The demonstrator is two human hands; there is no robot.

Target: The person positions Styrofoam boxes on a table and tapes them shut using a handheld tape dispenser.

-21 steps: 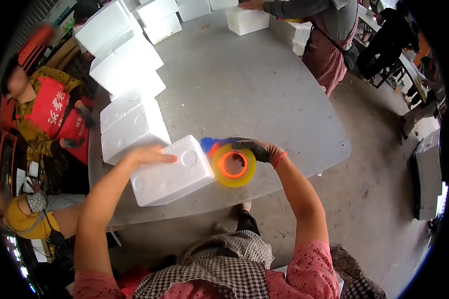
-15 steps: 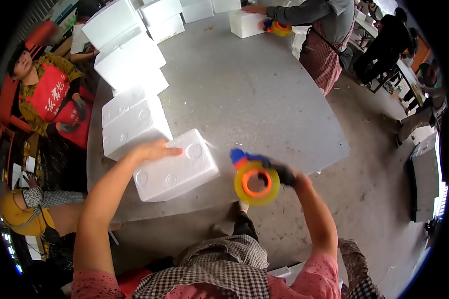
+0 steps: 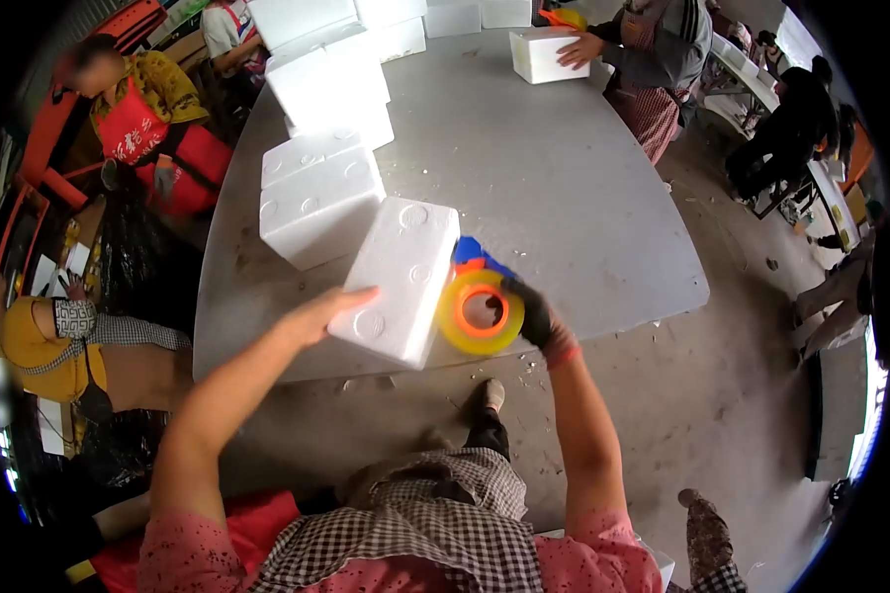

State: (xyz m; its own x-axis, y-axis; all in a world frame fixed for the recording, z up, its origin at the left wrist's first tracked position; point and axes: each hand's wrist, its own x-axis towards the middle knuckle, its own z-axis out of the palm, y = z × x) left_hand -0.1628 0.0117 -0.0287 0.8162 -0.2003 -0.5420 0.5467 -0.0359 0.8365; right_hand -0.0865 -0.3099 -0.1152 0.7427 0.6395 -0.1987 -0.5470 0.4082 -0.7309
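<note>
A white foam box (image 3: 401, 269) with round marks on its lid lies at the table's near side, turned at an angle. My bare left hand (image 3: 328, 312) grips its near left corner, thumb on top, the other fingers partly hidden. In a dark glove, my right hand (image 3: 536, 314) holds a tape dispenser (image 3: 458, 329) with a blue and orange head and a yellow tape roll. The dispenser's head is close against the box's right side; whether it touches cannot be made out.
More foam boxes (image 3: 321, 203) line the grey table's (image 3: 554, 208) left side and far edge. Across the table, a co-worker's hand (image 3: 581, 49) rests on another box. A person in a red apron (image 3: 138, 128) stands at the left.
The box under my left hand has turned so its long side points more away from me. The tape dispenser has moved left, up to the box's right side. The far co-worker's box has shifted in view.
</note>
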